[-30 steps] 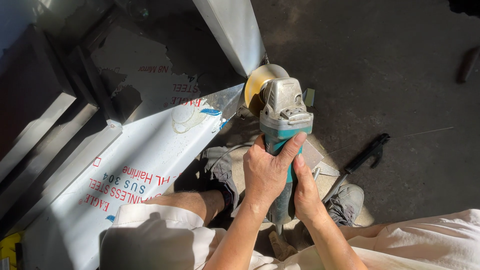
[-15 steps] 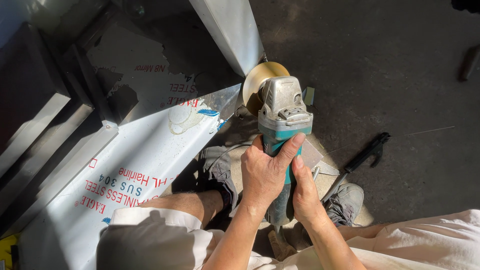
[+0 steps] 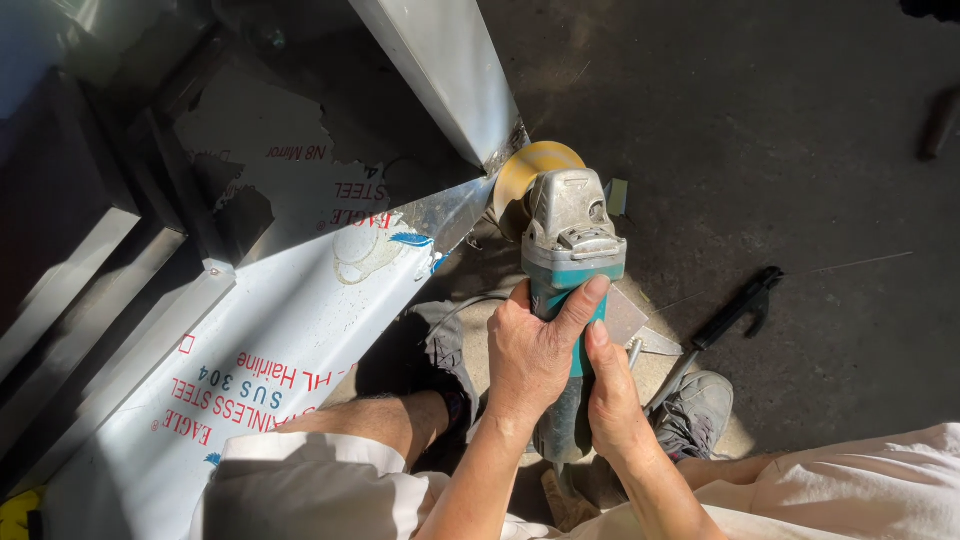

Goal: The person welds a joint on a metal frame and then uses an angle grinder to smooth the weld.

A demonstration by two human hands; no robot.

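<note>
1. Left hand (image 3: pixel 535 355) was wrapped around the teal body of the angle grinder (image 3: pixel 568 290), thumb laid up along the right side of the housing, fingers curled over the top: a firm grasp.
2. Right hand (image 3: pixel 612 400) gripped the dark rear handle of the same tool, just behind and touching the left hand; also a closed grasp.
3. Against the picture from half a second before: both hands sat in the same places on the tool, and the yellow disc (image 3: pixel 528 172) met the metal at much the same spot. No clear shift of tool or hands noted.
4. Grinder: grey metal gear head at the front, teal mid-body, dark tail. It pointed away from the person, held above the floor between the knees.
5. The disc pressed against the lower corner of the slanted steel panel (image 3: pixel 440 70), where that panel met the film-covered steel sheet (image 3: pixel 250 350). Whether the disc was spinning could not be told from the view.
6. The sheet's white protective film bore red and blue print and was torn away near the upper end.
7. A grey shoe (image 3: pixel 695 410) stood on the dark concrete floor (image 3: pixel 780 130), right of the hands.
8. A black tool (image 3: pixel 735 310) lay on the floor beyond the shoe, well apart from the grinder.
</note>
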